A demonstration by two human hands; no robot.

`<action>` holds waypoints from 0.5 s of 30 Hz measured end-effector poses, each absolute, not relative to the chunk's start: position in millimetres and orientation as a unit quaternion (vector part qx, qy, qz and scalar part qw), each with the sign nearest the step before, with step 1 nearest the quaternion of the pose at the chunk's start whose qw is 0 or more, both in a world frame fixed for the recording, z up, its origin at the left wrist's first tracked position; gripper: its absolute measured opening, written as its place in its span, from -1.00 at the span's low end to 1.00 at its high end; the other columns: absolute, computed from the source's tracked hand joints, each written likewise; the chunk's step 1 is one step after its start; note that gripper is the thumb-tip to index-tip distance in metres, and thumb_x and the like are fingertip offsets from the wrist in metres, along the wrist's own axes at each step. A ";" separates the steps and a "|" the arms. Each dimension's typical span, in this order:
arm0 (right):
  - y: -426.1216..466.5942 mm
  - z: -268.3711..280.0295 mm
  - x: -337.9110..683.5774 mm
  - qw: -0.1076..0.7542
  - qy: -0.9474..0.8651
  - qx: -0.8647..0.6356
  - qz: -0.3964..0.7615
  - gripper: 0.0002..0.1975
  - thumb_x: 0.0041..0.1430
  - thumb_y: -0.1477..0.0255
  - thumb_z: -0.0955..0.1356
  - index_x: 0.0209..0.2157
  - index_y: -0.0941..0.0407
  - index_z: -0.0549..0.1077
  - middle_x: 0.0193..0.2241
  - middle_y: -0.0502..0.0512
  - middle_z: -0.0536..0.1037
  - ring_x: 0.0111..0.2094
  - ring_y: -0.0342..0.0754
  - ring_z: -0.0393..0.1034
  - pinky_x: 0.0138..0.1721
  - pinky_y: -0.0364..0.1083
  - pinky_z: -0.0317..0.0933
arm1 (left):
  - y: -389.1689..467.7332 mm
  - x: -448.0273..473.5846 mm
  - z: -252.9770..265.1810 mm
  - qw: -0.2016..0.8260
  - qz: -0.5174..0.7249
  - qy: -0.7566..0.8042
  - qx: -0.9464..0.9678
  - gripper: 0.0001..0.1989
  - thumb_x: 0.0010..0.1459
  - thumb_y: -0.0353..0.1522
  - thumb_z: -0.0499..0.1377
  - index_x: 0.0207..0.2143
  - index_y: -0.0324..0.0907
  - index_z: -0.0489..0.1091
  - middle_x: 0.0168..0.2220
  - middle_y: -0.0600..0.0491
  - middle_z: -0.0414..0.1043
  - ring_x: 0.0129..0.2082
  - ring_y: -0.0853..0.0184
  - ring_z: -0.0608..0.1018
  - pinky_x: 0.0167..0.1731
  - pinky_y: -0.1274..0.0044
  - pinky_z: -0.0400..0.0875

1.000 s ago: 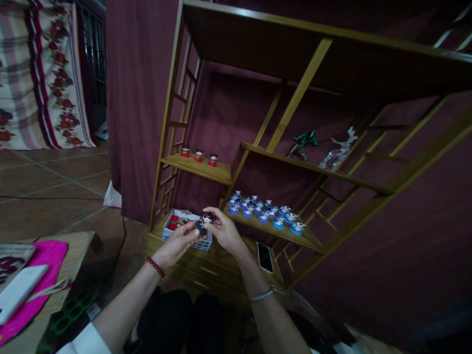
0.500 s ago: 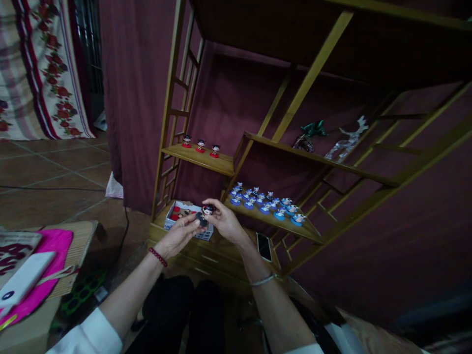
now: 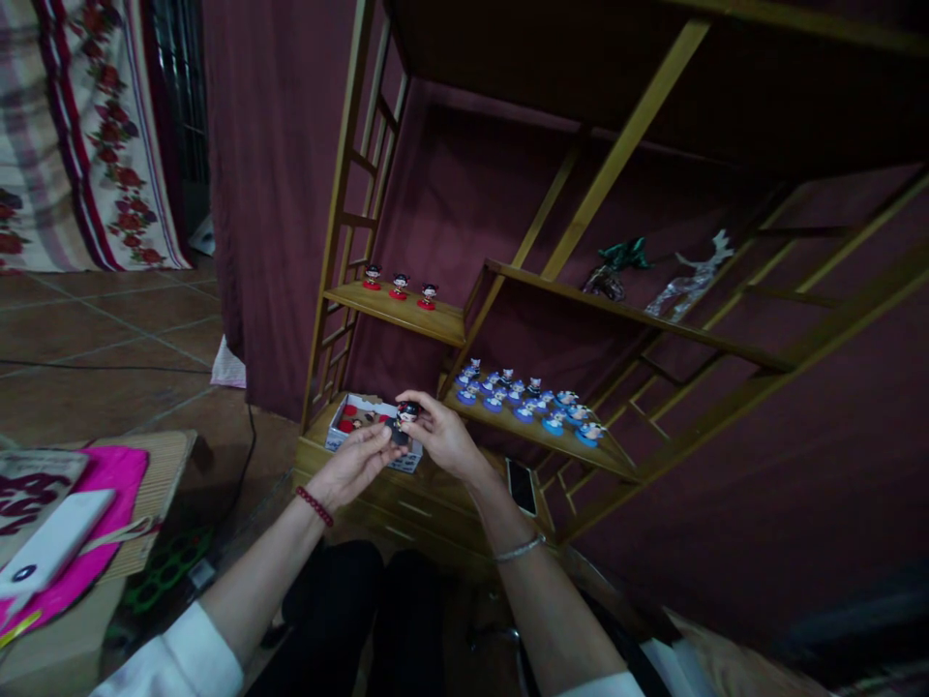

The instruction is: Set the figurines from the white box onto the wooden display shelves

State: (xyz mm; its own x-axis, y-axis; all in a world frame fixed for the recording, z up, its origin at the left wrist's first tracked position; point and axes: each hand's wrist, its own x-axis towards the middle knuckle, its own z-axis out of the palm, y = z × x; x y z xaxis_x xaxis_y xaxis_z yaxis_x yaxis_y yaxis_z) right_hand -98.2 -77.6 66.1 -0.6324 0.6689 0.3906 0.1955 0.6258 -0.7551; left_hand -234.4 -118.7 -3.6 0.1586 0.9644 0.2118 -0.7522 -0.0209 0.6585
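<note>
Observed black-haired figurine (image 3: 408, 413) btwn both hands, ctr of scene, in front of open white carton (image 3: 412, 462). Noted R hand (image 3: 444, 436) pinching figurine at head w/ thumb and fingers, L hand (image 3: 359, 462) pinching dark disc (image 3: 396, 433) at its foot. Cannot tell if joined. Found view into R part of carton blocked by hands and figurine; in L part, saw red discs (image 3: 349, 410) w/ small dark pcs, too small to ID.

Recorded on upper L shelf (image 3: 428, 327): three red-based figurines (image 3: 399, 287), upright, in a row. On lower R shelf (image 3: 611, 461): close-set group of blue- and purple-based figurines (image 3: 525, 410), just R of R hand. Farther R, higher: green-topped ornament (image 3: 625, 256) beside clear deer ornament (image 3: 695, 279).

Located smartphone (image 3: 521, 486) lying R of carton, nr R forearm. Noted drawers (image 3: 381, 505) below carton, partly hidden by forearms. Logged at near L: white device (image 3: 62, 542) on bright-pink pad (image 3: 129, 489).
</note>
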 end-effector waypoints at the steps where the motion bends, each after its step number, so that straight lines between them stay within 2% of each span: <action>1: -77.8 66.6 -98.5 0.342 -0.835 -0.258 0.345 -0.65 -0.03 0.51 0.28 -0.13 0.07 0.31 -0.21 0.03 0.37 -0.29 -0.14 0.30 -0.28 -0.16 0.24 | -119.1 -234.0 -3.0 0.684 0.632 0.154 0.330 -0.85 0.02 -0.42 0.18 -0.34 -0.33 0.43 -0.33 -0.03 0.45 -0.35 0.42 0.47 -0.21 0.55 0.33; 4: -78.7 69.7 -99.6 0.344 -0.836 -0.251 0.346 -0.67 -0.02 0.50 0.28 -0.14 0.07 0.32 -0.21 0.03 0.37 -0.29 -0.14 0.30 -0.29 -0.17 0.25 | -120.3 -234.3 -0.5 0.695 0.632 0.150 0.307 -0.86 0.01 -0.41 0.19 -0.37 -0.33 0.43 -0.38 -0.02 0.46 -0.40 0.42 0.48 -0.28 0.58 0.35; 10: -80.2 77.1 -101.9 0.323 -0.840 -0.258 0.353 -0.67 -0.02 0.47 0.28 -0.13 0.06 0.32 -0.27 0.02 0.38 -0.43 -0.19 0.29 -0.45 -0.21 0.26 | -121.9 -235.8 1.1 0.705 0.628 0.141 0.299 -0.83 0.05 -0.40 0.15 -0.33 -0.36 0.43 -0.39 -0.07 0.46 -0.42 0.42 0.48 -0.32 0.60 0.36; 15: -78.9 74.7 -102.3 0.319 -0.852 -0.244 0.337 -0.67 -0.01 0.49 0.28 -0.14 0.06 0.34 -0.25 0.02 0.39 -0.36 -0.16 0.31 -0.40 -0.20 0.26 | -122.5 -236.0 -0.3 0.721 0.613 0.142 0.290 -0.79 0.09 -0.37 0.11 -0.29 -0.36 0.42 -0.38 -0.10 0.46 -0.43 0.43 0.48 -0.35 0.63 0.35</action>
